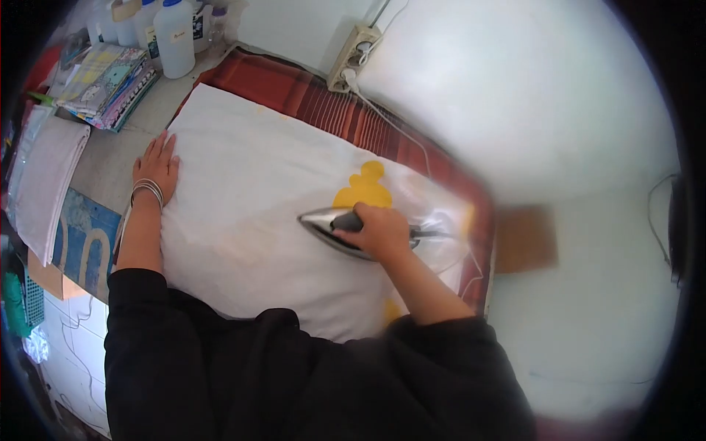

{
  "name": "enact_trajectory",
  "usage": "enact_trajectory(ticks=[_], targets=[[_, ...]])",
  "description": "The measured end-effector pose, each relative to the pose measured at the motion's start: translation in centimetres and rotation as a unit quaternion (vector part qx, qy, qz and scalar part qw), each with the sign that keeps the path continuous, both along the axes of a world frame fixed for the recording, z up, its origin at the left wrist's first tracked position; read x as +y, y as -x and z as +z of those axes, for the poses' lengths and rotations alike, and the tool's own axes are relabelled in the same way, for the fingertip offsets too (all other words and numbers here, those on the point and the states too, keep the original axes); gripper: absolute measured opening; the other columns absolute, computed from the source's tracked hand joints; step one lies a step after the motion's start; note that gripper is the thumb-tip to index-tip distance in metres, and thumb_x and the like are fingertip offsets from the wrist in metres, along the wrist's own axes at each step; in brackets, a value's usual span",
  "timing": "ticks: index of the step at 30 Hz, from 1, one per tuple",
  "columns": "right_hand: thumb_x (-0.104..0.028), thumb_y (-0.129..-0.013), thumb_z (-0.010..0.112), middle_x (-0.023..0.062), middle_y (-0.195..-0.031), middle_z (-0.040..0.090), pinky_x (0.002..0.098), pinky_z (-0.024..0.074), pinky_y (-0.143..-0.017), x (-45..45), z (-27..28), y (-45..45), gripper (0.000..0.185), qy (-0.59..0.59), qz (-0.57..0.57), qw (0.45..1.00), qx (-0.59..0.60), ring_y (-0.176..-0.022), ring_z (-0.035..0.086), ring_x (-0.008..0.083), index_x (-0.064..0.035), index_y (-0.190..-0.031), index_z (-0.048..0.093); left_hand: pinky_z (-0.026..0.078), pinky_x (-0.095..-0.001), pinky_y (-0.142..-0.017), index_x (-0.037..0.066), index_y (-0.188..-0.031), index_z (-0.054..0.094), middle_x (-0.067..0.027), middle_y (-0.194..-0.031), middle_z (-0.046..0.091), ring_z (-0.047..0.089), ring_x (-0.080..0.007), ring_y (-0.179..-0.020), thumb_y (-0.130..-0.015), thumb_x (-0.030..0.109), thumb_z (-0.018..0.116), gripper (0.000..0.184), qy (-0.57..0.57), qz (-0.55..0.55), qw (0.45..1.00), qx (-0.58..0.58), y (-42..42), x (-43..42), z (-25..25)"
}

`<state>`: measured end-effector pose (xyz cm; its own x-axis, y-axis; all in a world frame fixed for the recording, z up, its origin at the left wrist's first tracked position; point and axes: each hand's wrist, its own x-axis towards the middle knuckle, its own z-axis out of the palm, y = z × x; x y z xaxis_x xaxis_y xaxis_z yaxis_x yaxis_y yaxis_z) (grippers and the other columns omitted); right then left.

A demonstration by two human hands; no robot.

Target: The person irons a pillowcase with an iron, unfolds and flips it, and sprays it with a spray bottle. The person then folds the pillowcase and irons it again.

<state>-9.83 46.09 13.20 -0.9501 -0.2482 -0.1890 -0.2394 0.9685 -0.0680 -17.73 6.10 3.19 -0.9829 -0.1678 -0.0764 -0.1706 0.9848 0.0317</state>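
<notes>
Now, right hand (384, 231) clamped round iron (345, 221), left hand (156, 170), fingers apart, on white cloth (243, 176); foremost bottle (175, 48), contents unclear

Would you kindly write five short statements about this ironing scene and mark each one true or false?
1. The right hand grips the iron. True.
2. The left hand is on the iron too. False: the left hand rests at the left edge of the white cloth.
3. The white cloth lies over a red patterned cloth. True.
4. The bangles are on the right wrist. False: the bangles are on the left wrist.
5. A white plug sits in the power strip. True.
</notes>
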Motion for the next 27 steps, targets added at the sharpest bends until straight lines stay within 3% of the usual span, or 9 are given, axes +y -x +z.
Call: enact_trajectory(ticks=[3,9,13,16,19,22,24,26,27], targets=[[-0.046,-0.070,0.068,0.0105,-0.088,0.065,0.0397,0.0475,-0.075,1.9,-1.1,3.2,0.042,0.026,-0.110,0.989,0.091,-0.086,0.062,0.0303,-0.0108,-0.091,0.061,0.019,-0.0491,-0.110,0.025,-0.143,0.025,0.0064,-0.151,0.015,0.019,-0.0163,-0.138,-0.093,0.030,0.033,0.050,0.005,-0.002,1.000,-0.009,0.1,0.0,0.1],[-0.045,-0.072,0.067,0.0129,-0.091,0.067,0.0405,0.0488,-0.075,2.9,-1.1,8.9,0.042,0.000,-0.251,0.959,0.129,-0.087,0.063,0.0306,-0.0093,-0.094,0.060,0.020,-0.0493,-0.109,0.024,-0.143,0.026,0.0065,-0.151,0.015,0.020,-0.0184,-0.138,-0.093,0.030,0.035,0.051,0.002,-0.006,1.000,0.008,0.1,-0.3,-0.3],[-0.044,-0.071,0.068,0.0136,-0.094,0.066,0.0402,0.0488,-0.076,3.0,-1.0,9.6,0.045,-0.019,-0.243,0.963,0.112,-0.090,0.063,0.0306,-0.0087,-0.097,0.059,0.020,-0.0489,-0.109,0.024,-0.143,0.026,0.0062,-0.151,0.015,0.020,-0.0196,-0.138,-0.092,0.031,0.036,0.051,0.002,0.001,1.000,0.008,0.2,-0.4,-0.1],[-0.045,-0.070,0.068,0.0137,-0.098,0.065,0.0406,0.0487,-0.077,4.3,-1.8,8.4,0.047,-0.004,-0.162,0.981,0.103,-0.094,0.062,0.0300,-0.0089,-0.099,0.059,0.021,-0.0480,-0.109,0.022,-0.143,0.026,0.0056,-0.151,0.016,0.019,-0.0203,-0.138,-0.092,0.031,0.036,0.052,-0.013,0.010,1.000,-0.012,0.0,-0.1,0.6],[-0.047,-0.070,0.068,0.0118,-0.101,0.065,0.0407,0.0481,-0.078,4.0,-1.7,8.1,0.050,0.002,-0.277,0.954,0.113,-0.097,0.061,0.0289,-0.0080,-0.100,0.059,0.021,-0.0477,-0.109,0.020,-0.142,0.027,0.0050,-0.151,0.016,0.019,-0.0207,-0.138,-0.092,0.030,0.036,0.052,-0.007,-0.001,1.000,-0.003,-0.2,0.1,0.1],[-0.048,-0.069,0.068,0.0109,-0.099,0.065,0.0404,0.0477,-0.078,2.7,-1.3,10.3,0.051,-0.014,-0.322,0.939,0.118,-0.096,0.061,0.0290,-0.0078,-0.100,0.059,0.021,-0.0474,-0.109,0.019,-0.142,0.028,0.0047,-0.151,0.018,0.019,-0.0208,-0.138,-0.092,0.030,0.037,0.051,-0.007,0.001,1.000,0.017,0.0,-0.4,0.2],[-0.047,-0.070,0.068,0.0116,-0.098,0.065,0.0405,0.0476,-0.078,2.0,-1.6,10.7,0.049,-0.003,-0.256,0.958,0.128,-0.094,0.062,0.0292,-0.0077,-0.097,0.060,0.021,-0.0472,-0.109,0.019,-0.141,0.030,0.0042,-0.150,0.020,0.021,-0.0208,-0.137,-0.092,0.030,0.038,0.051,-0.021,-0.004,1.000,0.016,0.0,-0.5,-0.1],[-0.046,-0.071,0.067,0.0127,-0.097,0.065,0.0406,0.0474,-0.078,-1.0,0.2,8.5,0.045,0.043,-0.078,0.995,0.037,-0.091,0.062,0.0295,-0.0080,-0.094,0.061,0.022,-0.0464,-0.109,0.018,-0.140,0.031,0.0034,-0.149,0.024,0.022,-0.0208,-0.137,-0.092,0.030,0.038,0.051,-0.033,0.013,0.998,0.049,0.4,-1.6,-2.0],[-0.048,-0.069,0.069,0.0136,-0.089,0.065,0.0406,0.0473,-0.073,-2.9,0.6,7.3,0.046,0.044,-0.034,0.998,-0.004,-0.084,0.062,0.0307,-0.0071,-0.089,0.061,0.022,-0.0448,-0.109,0.017,-0.140,0.032,0.0027,-0.147,0.027,0.024,-0.0213,-0.136,-0.091,0.030,0.038,0.050,-0.063,0.010,0.995,0.074,0.5,-1.8,-2.5]])
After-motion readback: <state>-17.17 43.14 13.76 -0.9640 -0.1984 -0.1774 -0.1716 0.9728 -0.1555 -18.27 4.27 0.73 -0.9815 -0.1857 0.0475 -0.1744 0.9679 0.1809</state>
